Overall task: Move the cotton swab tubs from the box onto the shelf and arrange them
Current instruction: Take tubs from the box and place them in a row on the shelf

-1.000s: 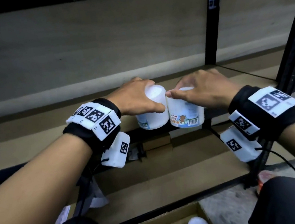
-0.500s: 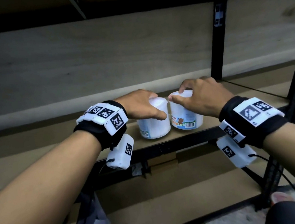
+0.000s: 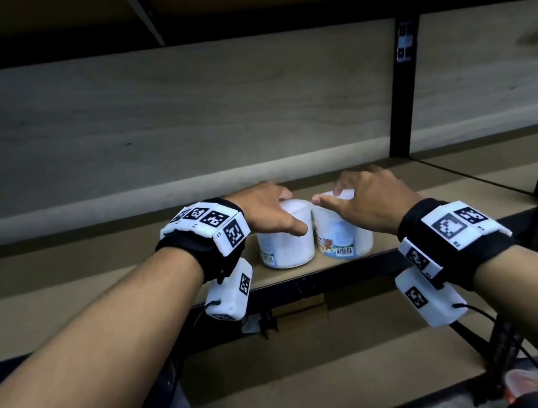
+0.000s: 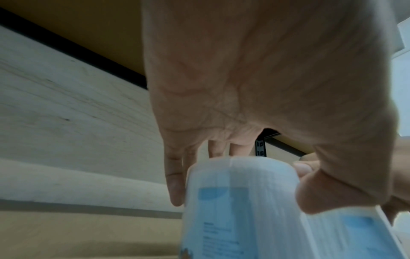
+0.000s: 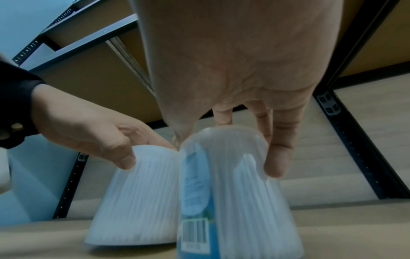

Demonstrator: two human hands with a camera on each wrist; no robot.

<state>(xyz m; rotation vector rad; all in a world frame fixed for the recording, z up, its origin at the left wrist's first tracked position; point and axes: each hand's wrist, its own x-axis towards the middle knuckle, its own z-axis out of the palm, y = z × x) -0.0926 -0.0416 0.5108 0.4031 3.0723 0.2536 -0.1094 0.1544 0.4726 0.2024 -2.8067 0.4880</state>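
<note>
Two clear cotton swab tubs with white lids stand side by side, touching, near the front edge of the brown shelf board. My left hand grips the left tub from above, fingers and thumb curled round its lid. That tub fills the left wrist view, with a fingertip on its left side. My right hand grips the right tub, which bears a bear label and barcode. In the right wrist view the right tub stands upright, with the left tub beside it.
A pale wooden back panel closes the shelf behind the tubs. Black metal uprights stand at the right, and a black front rail runs under the tubs. A lower shelf board lies below.
Both hands carried the tubs up and onto the shelf board, where they now stand. The head view tilted up, so the box with more tubs has left the picture.
</note>
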